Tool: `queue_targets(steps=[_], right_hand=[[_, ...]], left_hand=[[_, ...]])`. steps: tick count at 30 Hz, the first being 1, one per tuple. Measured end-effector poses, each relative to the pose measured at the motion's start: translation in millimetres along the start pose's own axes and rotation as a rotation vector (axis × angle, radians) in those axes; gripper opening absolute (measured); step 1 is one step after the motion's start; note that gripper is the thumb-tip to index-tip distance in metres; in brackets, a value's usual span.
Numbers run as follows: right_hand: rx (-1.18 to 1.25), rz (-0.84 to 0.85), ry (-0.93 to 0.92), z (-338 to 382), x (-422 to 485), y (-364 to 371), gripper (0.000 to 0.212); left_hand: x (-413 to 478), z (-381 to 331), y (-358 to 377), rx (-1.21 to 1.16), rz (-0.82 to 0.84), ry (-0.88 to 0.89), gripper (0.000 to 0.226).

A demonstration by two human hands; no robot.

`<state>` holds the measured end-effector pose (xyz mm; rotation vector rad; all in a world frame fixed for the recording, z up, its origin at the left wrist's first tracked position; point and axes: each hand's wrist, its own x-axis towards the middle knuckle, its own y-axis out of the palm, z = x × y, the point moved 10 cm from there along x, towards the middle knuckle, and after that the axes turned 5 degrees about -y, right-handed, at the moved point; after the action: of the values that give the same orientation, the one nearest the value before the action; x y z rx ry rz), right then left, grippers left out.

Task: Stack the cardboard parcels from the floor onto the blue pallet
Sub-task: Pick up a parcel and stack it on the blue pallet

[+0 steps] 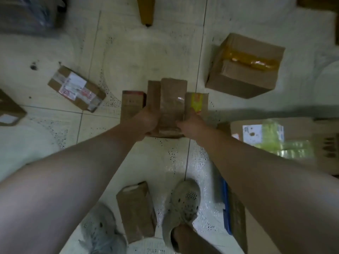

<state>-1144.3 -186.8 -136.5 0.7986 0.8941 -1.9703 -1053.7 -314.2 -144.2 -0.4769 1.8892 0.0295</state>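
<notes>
Pale floor tiles (146, 57) fill my view, with parcels scattered across them. At the left lies a flat labelled parcel (76, 88). At centre my left hand (146, 121) and right hand (190, 125) hold a bunch of slim cardboard parcels (171, 99) set side by side. The fingers curl round its near end from either side, and I cannot tell if it touches the floor. Nearer me another slim parcel (135, 211) lies between my shoes (185, 202). Far right sits a big taped box (244, 66). Near right a blue edge (226, 208) shows beside cardboard - pallet or not, I cannot tell.
</notes>
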Motion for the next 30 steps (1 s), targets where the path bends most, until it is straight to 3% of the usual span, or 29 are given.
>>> queue_targets(steps=[2, 5, 10, 14, 16, 17, 19, 21, 23, 25, 30], right_hand=[[0.089, 0.022, -0.001, -8.3, 5.1, 16.9, 0.046], [0.214, 0.008, -0.034, -4.2, -6.7, 26.5, 0.045], [0.229, 0.037, -0.066, 31.2, -68.4, 8.7, 0.03], [0.232, 0.089, -0.112, 87.8, -144.0, -21.6, 0.058], [0.263, 0.069, -0.169, 123.2, -189.0, -40.2, 0.075], [0.285, 0.049, -0.196, 141.0, -212.0, -49.1, 0.079], [0.362, 0.022, -0.242, 174.9, -259.2, -62.8, 0.071], [0.379, 0.01, -0.282, 201.6, -307.9, -70.1, 0.057], [0.347, -0.029, -0.314, 217.1, -359.3, -79.1, 0.058], [0.336, -0.08, -0.324, 222.5, -409.4, -84.7, 0.058], [0.307, -0.262, -0.37, 218.7, -530.7, -94.7, 0.036]], left_hand=[[10.5, 13.4, 16.4, -0.011, 0.037, -0.037, 0.015], [5.3, 18.6, 23.2, -0.044, 0.031, -0.027, 0.033], [-71.6, 2.1, -4.8, -0.11, 0.011, 0.05, 0.032], [-162.3, -33.0, -43.9, -0.217, 0.001, 0.088, 0.045], [-213.3, -53.0, -67.6, -0.215, -0.057, 0.178, 0.038], [-239.2, -61.6, -76.9, -0.218, -0.076, 0.219, 0.047], [-289.1, -75.2, -89.4, -0.23, -0.075, 0.274, 0.066], [-335.9, -83.8, -100.7, -0.237, -0.066, 0.33, 0.061], [-386.0, -93.7, -111.1, -0.272, -0.021, 0.4, 0.061], [-434.3, -97.3, -117.4, -0.269, 0.055, 0.445, 0.07], [-559.5, -98.6, -97.1, -0.179, 0.274, 0.599, 0.073]])
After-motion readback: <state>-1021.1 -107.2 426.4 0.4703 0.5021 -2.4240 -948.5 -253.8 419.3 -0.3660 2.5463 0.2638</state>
